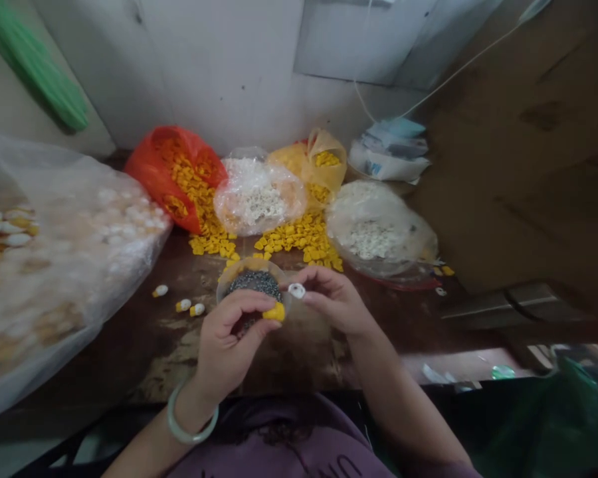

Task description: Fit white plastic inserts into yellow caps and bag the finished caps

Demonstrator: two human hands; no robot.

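Between the thumb and fingers of my left hand is a small yellow plastic piece. My right hand pinches a small white plastic piece with a dark spot on its face. The two pieces are close together but apart. Just behind my left hand stands a clear round tub of small dark shiny bits, partly hidden by that hand. To the left on the table lie several joined white-and-yellow pieces.
A large clear bag of white-and-yellow pieces fills the left side. Behind the tub are a red bag, loose yellow pieces, a clear bag of white pieces, a yellow bag and another clear bag. Brown cardboard stands right.
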